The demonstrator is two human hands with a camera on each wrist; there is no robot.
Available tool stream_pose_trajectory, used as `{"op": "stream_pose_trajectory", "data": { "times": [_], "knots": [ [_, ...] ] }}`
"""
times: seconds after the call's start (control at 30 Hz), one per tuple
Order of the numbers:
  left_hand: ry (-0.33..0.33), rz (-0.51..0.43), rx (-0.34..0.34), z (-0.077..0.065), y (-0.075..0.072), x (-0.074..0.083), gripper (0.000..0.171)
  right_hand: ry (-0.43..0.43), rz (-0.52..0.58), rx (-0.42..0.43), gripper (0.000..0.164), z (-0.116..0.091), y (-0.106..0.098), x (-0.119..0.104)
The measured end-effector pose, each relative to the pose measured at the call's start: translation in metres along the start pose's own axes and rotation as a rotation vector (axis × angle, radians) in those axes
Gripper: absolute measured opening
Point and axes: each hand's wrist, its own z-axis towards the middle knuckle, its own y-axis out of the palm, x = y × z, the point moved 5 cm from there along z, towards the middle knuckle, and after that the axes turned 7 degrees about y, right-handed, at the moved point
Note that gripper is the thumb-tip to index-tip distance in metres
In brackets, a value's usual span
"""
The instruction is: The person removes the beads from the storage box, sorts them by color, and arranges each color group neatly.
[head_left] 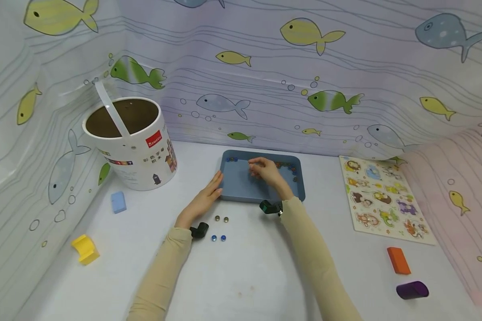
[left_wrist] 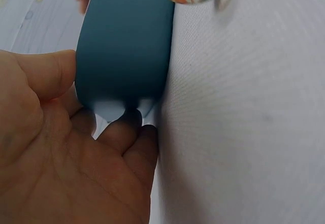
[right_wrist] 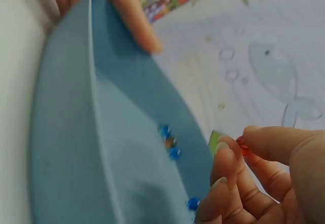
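Note:
A blue-grey tray (head_left: 241, 185) lies on the white table. My left hand (head_left: 202, 201) rests along its left end with extended fingers; in the left wrist view its thumb and fingertips touch the tray's wall. Over the tray, my right hand (head_left: 266, 171) pinches a small red marble (right_wrist: 243, 146) between thumb and fingers. A short row of blue and brown marbles (head_left: 232, 159) sits in the tray's far left corner. More marbles (head_left: 293, 170) line its far right corner, partly behind my right hand. Two brownish marbles (head_left: 222, 219) and two blue marbles (head_left: 218, 238) lie in front of the tray.
At the left stand a white bucket (head_left: 144, 165) with a handle, a light blue block (head_left: 118, 202) and a yellow block (head_left: 86, 249). An animal picture board (head_left: 385, 200), an orange block (head_left: 399, 261) and a purple cylinder (head_left: 412, 290) are at the right. A fish-patterned curtain (head_left: 265, 89) hangs behind.

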Motion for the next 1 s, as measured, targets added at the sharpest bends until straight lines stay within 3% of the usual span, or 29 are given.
{"op": "stream_pose_trajectory", "data": {
  "times": [0.3,0.47,0.73,1.0],
  "knots": [
    [-0.011,-0.011,-0.004,-0.002,0.0,0.002,0.055,-0.129,0.089,-0.169,0.038,-0.054,0.017,-0.01],
    [0.0,-0.005,0.001,-0.001,-0.002,0.003,0.055,-0.141,0.051,-0.293,0.04,-0.08,0.034,-0.004],
    [0.007,-0.023,0.006,0.001,-0.002,0.002,0.056,-0.07,-0.093,-0.432,0.027,-0.085,0.059,0.024],
    [0.007,-0.016,0.001,0.001,0.0,0.001,0.056,-0.084,-0.298,-0.439,0.015,-0.087,0.07,0.04]
  ]
}}
